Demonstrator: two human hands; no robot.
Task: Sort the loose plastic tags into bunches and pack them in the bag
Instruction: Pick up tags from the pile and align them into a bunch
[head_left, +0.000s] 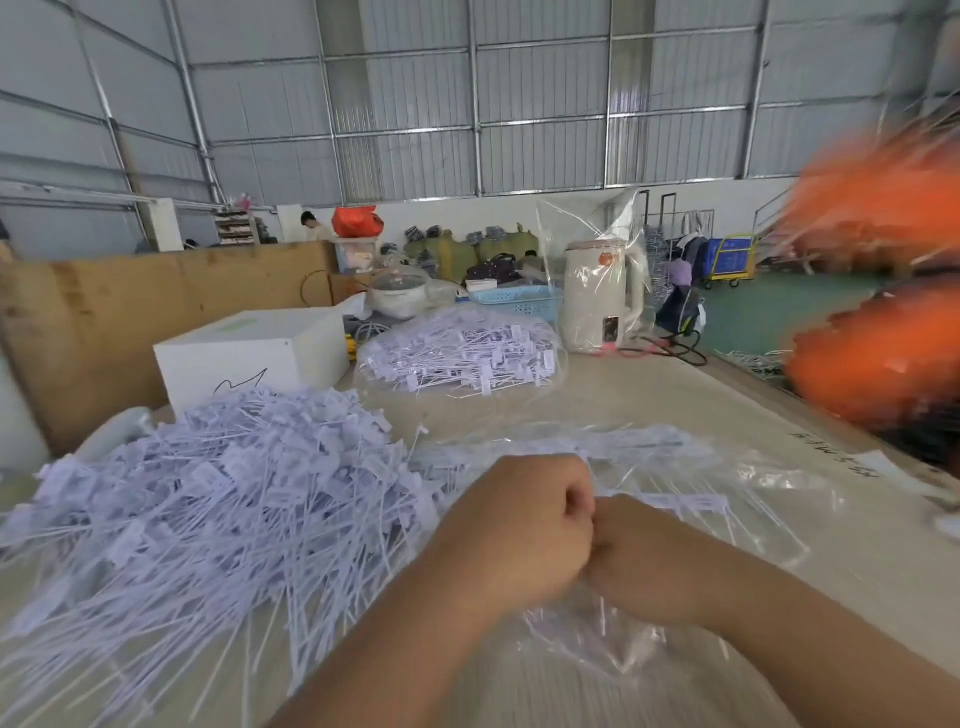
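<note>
Both fists, left hand (524, 525) and right hand (644, 566), seemingly clench the clear bag (597, 639) beside heaped white tags (208, 499).

orange objs (878, 358) rt edge: blurred, cut off | hands (587, 540) hide grip | tag pile (208, 499) cut left

Walls: corrugated grey metal sheeting (405, 104) on a steel frame, with a white lower band (701, 192).
Floor: green (753, 312), seen at the right.
Worktop: pale beige surface (675, 405).
Partition: plywood board (156, 306) along the left edge.
Far side: yellow-framed cart (732, 257), stacked green sacks (457, 249), small shelf unit (236, 228).
Light: even and soft.
</note>
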